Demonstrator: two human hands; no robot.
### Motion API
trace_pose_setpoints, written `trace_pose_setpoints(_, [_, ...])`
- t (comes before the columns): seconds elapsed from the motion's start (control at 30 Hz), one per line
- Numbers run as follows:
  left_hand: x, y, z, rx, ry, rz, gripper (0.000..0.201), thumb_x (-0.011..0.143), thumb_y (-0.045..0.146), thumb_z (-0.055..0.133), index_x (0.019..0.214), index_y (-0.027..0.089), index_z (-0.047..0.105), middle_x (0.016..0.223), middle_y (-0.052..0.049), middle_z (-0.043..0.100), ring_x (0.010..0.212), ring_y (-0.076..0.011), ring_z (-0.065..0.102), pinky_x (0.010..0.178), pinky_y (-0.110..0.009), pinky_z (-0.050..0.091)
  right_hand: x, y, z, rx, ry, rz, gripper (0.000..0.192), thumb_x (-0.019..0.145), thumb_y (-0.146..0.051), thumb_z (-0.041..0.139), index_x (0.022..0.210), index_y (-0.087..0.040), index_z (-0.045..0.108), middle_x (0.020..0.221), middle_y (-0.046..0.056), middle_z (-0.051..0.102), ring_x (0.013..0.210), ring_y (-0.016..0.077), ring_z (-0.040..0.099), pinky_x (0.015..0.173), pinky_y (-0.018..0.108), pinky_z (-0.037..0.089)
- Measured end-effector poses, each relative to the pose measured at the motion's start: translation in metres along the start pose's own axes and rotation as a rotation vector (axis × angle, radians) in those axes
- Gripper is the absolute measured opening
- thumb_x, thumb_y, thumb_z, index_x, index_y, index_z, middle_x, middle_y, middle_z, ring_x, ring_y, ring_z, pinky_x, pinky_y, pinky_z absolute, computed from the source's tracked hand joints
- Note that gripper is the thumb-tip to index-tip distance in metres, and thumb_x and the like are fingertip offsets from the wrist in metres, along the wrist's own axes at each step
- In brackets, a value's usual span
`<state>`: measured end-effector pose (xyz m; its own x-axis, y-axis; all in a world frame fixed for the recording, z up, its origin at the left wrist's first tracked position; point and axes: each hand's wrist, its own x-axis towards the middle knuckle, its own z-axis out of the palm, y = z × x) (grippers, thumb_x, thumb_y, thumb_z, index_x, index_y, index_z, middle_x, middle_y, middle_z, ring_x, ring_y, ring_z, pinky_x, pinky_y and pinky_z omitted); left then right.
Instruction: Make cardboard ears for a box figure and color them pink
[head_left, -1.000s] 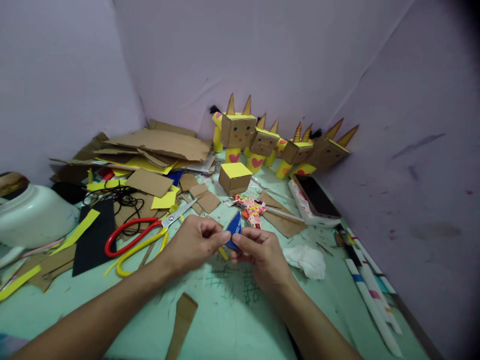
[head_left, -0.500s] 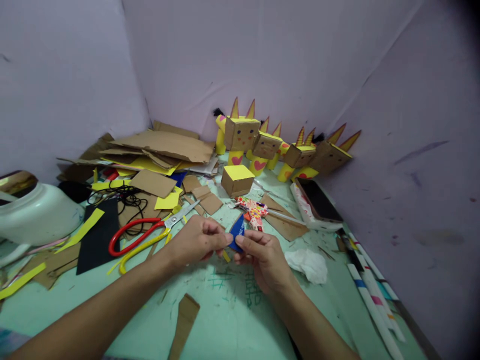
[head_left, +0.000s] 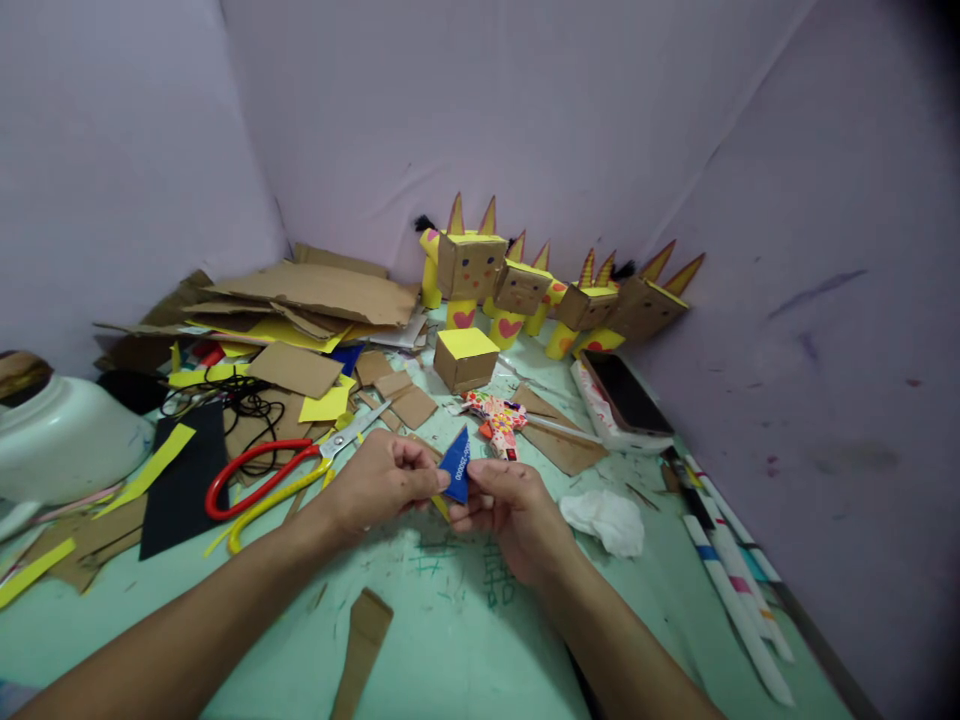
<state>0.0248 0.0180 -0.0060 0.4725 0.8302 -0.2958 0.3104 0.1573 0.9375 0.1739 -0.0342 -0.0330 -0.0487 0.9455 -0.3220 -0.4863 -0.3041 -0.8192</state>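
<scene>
A: Nearest the camera?
B: Left hand point(head_left: 382, 482) and right hand point(head_left: 510, 508) pinch a blue triangle point(head_left: 455, 467) together above the tabletop point(head_left: 450, 640).
A: Beyond?
B: Scissors point(head_left: 277, 472), a yellow-topped box point(head_left: 466, 358), then cardboard figures point(head_left: 525, 285).

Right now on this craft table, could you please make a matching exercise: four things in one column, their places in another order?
1. blue triangle
2. scissors
3. phone
4. yellow-topped box

a. in front of the cardboard figures
b. pinched between left hand and right hand
c. flat, left of the hands
d. by the right wall

Pairs: 1-b, 2-c, 3-d, 4-a
</scene>
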Motion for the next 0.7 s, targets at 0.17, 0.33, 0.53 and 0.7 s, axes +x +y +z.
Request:
trace_pose_setpoints(0.17, [-0.001,0.002,0.001,0.029,-0.011,0.018,0.026,0.056,0.038,0.063,0.048,0.017,0.051,0.037,0.004,0.047,0.033,-0.006,0.032,0.035,-0.02,0.02,-0.002,-0.001,0.004,-0.027,0.052,-0.018,0.024,0.053,-0.029,0.08,0.066,-0.012,0.069,0.051,0.001,0.065,0.042,0.0116,0.06,0.043,0.022,0.053])
trace_pose_setpoints(0.33, [-0.005,0.007,0.003,0.071,-0.023,0.044,0.027,0.057,0.038,0.062,0.045,0.017,0.049,0.037,0.004,0.045,0.036,-0.0062,0.032,0.037,-0.02,0.02,-0.002,-0.001,0.004,-0.093,0.064,-0.026,0.024,0.051,-0.03,0.081,0.059,-0.012,0.067,0.049,0.0,0.064,0.04,0.0107,0.059,0.041,0.02,0.05])
trace_pose_setpoints(0.53, [-0.008,0.008,0.004,0.121,-0.006,0.082,0.027,0.06,0.035,0.06,0.044,0.018,0.047,0.039,0.005,0.041,0.039,-0.0069,0.031,0.04,-0.021,0.02,-0.002,-0.002,0.003,-0.116,0.096,-0.052,0.02,0.051,-0.027,0.08,0.061,-0.014,0.069,0.054,0.0,0.066,0.048,0.012,0.06,0.044,0.02,0.05])
trace_pose_setpoints(0.7, [-0.008,0.012,-0.001,0.187,-0.072,0.159,0.027,0.068,0.039,0.058,0.053,0.016,0.055,0.049,0.002,0.049,0.046,-0.01,0.04,0.045,-0.021,0.028,-0.002,-0.002,0.003,-0.098,0.088,-0.075,0.017,0.051,-0.026,0.079,0.057,-0.013,0.07,0.05,0.0,0.063,0.045,0.0103,0.056,0.047,0.021,0.049])
